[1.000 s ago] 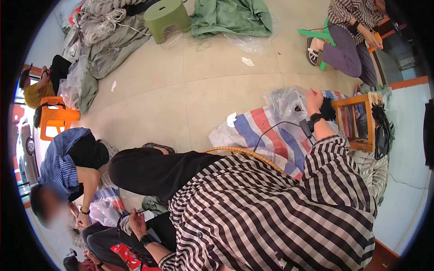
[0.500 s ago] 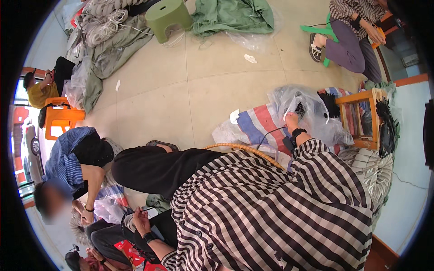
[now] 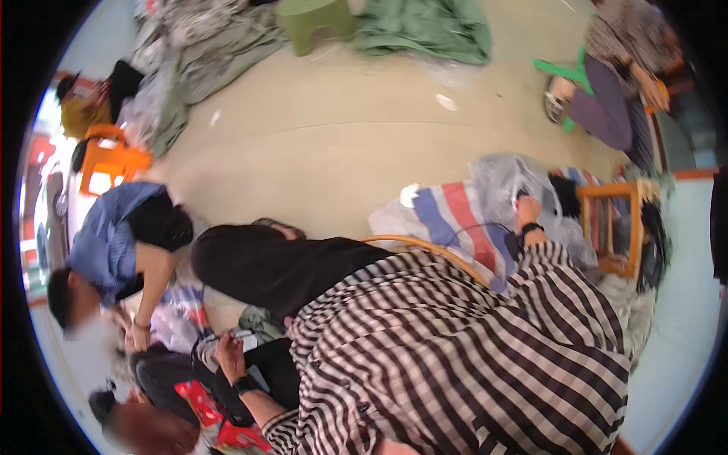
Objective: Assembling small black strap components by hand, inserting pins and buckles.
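My left hand [image 3: 230,356] is at the lower left, over dark cloth by my lap. Its fingers are pinched together; what they hold, if anything, is blurred. A dark band circles that wrist. My right hand [image 3: 528,210] reaches to the clear plastic bag [image 3: 500,176] at the right. Its fingers are closed at the bag's opening, beside something small and dark, too blurred to name. A black device [image 3: 513,244] with a thin cable sits at the right wrist. Under the bag lies a red, white and blue striped woven sack [image 3: 460,212].
A wooden frame stool [image 3: 611,227] stands right of the bag, with black strands hanging on it. A co-worker in blue [image 3: 114,239] bends at the left near an orange stool [image 3: 114,159]. Another sits at upper right. A green stool [image 3: 315,26] and green cloth [image 3: 425,30] are at the far side.
My view has shifted and is more blurred. My right hand has moved farther over the plastic bag's opening. A thin dark strip seen at my left fingers before no longer shows clearly.
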### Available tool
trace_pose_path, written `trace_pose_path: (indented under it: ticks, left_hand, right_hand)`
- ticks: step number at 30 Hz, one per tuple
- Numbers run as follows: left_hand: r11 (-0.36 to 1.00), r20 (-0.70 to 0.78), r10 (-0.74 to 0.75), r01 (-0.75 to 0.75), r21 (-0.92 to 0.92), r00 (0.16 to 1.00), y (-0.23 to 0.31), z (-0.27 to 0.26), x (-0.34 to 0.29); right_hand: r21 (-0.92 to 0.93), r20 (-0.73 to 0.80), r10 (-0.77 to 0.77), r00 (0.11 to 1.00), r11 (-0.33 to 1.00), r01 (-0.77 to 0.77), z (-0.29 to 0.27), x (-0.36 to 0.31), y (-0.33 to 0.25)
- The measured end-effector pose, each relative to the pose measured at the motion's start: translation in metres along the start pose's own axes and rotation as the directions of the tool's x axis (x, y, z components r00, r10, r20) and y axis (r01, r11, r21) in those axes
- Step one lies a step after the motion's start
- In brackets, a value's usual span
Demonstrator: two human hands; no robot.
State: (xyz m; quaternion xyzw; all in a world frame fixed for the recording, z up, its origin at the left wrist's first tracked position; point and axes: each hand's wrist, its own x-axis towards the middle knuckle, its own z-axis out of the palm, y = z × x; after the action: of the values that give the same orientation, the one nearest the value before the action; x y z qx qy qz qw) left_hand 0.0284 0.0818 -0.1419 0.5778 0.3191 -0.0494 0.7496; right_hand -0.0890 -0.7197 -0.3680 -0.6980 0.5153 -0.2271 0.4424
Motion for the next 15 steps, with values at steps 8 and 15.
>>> trace_pose_path:
  ticks: [8,15]
  left_hand:
    - [0.947,-0.05,0.211,-0.217,-0.235,0.976,0.017,0.001,-0.042]
    - [0.88,-0.428,0.353,-0.451,-0.151,0.832,0.043,-0.052,-0.082]
  right_hand:
    - [0.168,0.244,-0.445,0.862,0.894,0.414,0.005,0.12,-0.078]
    - [0.463,0.625,-0.534,0.569,0.841,0.28,0.167,-0.066,-0.333]
